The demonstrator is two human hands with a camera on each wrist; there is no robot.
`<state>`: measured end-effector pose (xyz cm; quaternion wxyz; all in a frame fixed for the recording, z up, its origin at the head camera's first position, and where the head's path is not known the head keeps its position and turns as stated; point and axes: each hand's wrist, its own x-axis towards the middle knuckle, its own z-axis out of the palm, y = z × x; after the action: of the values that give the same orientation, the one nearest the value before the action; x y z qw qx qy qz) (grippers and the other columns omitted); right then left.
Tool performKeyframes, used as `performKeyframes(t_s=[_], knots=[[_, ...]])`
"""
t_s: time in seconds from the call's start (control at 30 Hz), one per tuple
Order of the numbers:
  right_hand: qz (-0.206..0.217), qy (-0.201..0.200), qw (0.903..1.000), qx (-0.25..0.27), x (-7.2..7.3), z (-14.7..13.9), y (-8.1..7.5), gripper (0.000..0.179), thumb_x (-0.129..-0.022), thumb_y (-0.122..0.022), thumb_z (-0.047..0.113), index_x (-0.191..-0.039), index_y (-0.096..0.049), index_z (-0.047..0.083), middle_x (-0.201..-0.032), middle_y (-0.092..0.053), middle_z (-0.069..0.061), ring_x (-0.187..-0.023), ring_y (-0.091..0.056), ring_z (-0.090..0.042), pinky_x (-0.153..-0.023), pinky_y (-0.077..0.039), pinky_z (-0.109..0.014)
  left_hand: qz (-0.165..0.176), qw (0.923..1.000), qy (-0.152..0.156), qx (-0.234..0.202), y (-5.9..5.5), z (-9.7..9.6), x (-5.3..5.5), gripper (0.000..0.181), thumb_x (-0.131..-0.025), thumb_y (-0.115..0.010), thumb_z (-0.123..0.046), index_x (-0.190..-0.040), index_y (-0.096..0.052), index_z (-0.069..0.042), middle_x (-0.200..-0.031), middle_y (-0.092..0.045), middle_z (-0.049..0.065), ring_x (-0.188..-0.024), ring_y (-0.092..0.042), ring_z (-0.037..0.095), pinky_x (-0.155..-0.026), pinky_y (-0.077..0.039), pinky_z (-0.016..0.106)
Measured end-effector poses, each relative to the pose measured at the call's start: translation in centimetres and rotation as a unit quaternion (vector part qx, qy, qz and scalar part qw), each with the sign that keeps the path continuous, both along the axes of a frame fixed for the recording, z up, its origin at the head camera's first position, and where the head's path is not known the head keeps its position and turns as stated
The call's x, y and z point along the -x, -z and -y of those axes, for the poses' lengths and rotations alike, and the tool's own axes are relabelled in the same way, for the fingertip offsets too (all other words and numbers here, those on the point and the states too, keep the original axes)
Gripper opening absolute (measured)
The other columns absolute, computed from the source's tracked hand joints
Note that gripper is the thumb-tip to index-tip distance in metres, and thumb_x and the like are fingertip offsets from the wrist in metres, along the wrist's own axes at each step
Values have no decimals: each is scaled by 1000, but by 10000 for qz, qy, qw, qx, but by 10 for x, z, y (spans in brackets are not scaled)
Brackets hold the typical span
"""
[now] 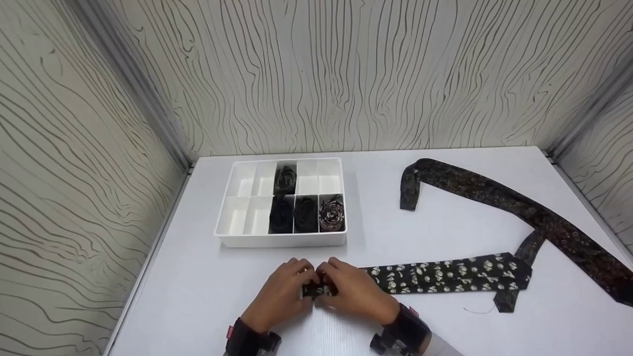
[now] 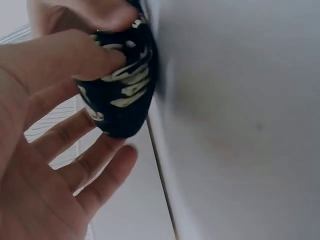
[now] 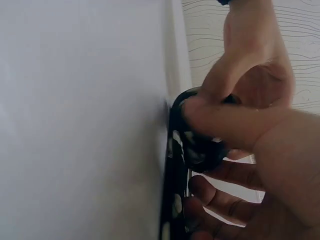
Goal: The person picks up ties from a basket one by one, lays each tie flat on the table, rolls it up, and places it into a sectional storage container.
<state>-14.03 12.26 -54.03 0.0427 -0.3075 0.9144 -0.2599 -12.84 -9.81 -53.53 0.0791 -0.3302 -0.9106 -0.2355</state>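
Observation:
A black necktie with a pale floral-like print (image 1: 445, 275) lies along the table, its left end wound into a roll (image 2: 122, 85) between both hands. My left hand (image 1: 283, 290) holds the roll from the left, thumb on one side and fingers on the other. From the right, my right hand (image 1: 357, 290) grips the same roll, its thumb (image 3: 220, 120) across it. In the right wrist view, the unrolled length (image 3: 175, 200) runs flat along the table from the roll. The fingers hide much of the roll in the head view.
Beyond the hands stands a white divided box (image 1: 282, 241), with several rolled dark ties in its compartments, including a patterned rolled tie (image 1: 331, 215) at the front right. A dark brown patterned tie (image 1: 474, 188) lies at the right, reaching past the printed tie's wide end.

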Motion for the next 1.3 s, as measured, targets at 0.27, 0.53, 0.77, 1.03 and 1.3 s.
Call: performKeyframes(t_s=[0.27,0.53,0.77,1.03,1.3], knots=[[-1,14,10000,25,0,-7,3,43,-86,-86,41,-122,-67,24,-103,-64,9,-89,-62,-7,-77,-56,-28,-208,9998,13,7,2,-6,-2,30,-75,-87,-13,-100,-72,-21,-104,-66,-7,-95,-61,12,-84,-53,29],[-179,34,9998,107,-6,-17,2,44,-88,-85,38,-125,-67,23,-105,-68,7,-92,-65,-9,-78,-58,-29,-577,9981,-85,189,3,-13,-4,36,-75,-87,-15,-107,-72,-24,-106,-67,-8,-92,-59,12,-81,-52,29],[-389,273,9989,-47,-4,-20,4,42,-87,-85,34,-124,-70,20,-104,-64,5,-90,-61,-10,-74,-56,-29,-558,9983,-172,-49,3,-12,-3,40,-72,-86,-4,-105,-72,-22,-104,-65,-8,-91,-59,12,-78,-54,26],[-1581,314,9868,-164,1,-22,9,31,-83,-88,21,-112,-74,19,-105,-64,3,-93,-53,-14,-77,-51,-28,-469,9985,-272,105,0,-10,-2,43,-71,-86,-1,-107,-72,-20,-102,-63,-6,-87,-59,13,-74,-56,27],[-1711,202,9828,-664,6,-26,6,30,-88,-80,11,-116,-73,19,-109,-65,2,-99,-54,-17,-84,-50,-35,-240,9987,-436,149,-1,-13,-2,43,-74,-84,-2,-111,-71,-20,-104,-61,-5,-89,-58,13,-77,-56,28]])
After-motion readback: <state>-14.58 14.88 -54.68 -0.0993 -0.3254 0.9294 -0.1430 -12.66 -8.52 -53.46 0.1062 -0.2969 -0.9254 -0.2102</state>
